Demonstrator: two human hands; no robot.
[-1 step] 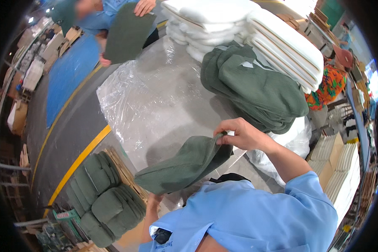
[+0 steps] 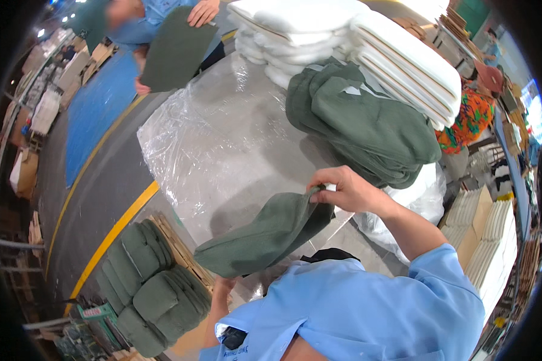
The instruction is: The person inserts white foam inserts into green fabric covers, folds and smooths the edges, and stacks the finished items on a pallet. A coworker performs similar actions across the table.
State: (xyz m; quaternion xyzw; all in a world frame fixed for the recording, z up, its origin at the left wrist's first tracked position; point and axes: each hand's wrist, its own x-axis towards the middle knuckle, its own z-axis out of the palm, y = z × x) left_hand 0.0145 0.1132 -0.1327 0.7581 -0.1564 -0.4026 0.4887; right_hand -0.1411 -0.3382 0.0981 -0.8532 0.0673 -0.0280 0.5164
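A dark green fabric cushion cover hangs tilted in front of me, above the near edge of the plastic-wrapped table. My right hand pinches its upper right edge between thumb and fingers. My left hand is under its lower left end; the fabric hides the fingers, so their grip cannot be made out. Beyond my right hand lies a heap of similar green covers. White cushion pads are stacked behind that heap.
Clear plastic film covers the grey tabletop. Plump green cushions sit piled on a pallet at lower left. Across the table a co-worker holds another green piece. White stacked sheets stand at right; a yellow floor line runs left.
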